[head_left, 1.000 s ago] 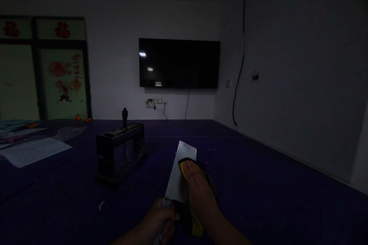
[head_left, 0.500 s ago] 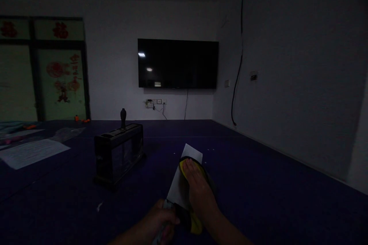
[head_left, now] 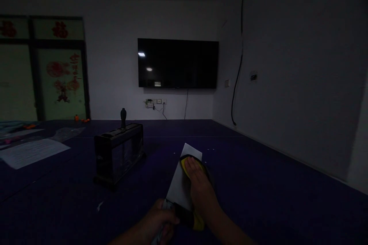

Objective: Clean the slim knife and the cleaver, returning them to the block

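A cleaver (head_left: pixel 178 189) with a broad pale blade points up and away from me, its blade tilted. My left hand (head_left: pixel 162 218) is wrapped round its handle. Against the right side of the blade lies a yellow cloth with a dark border (head_left: pixel 199 222). My right hand (head_left: pixel 201 187) presses the cloth onto the blade with its fingers together, and covers much of it. To the left stands a dark knife block (head_left: pixel 119 153) with clear-looking sides; one black handle (head_left: pixel 123 118) sticks up from its top.
The blue-purple surface (head_left: pixel 258 199) bears small white scraps. A printed sheet (head_left: pixel 34 152) and clear plastic (head_left: pixel 67 134) lie at the left. Small orange items (head_left: pixel 82 120) sit near the far edge. A television (head_left: pixel 178 63) hangs on the wall beyond.
My right hand and the cloth have shifted slightly along the blade, and the lower end of the cloth has moved a little to the right. The left hand's grip is unchanged.
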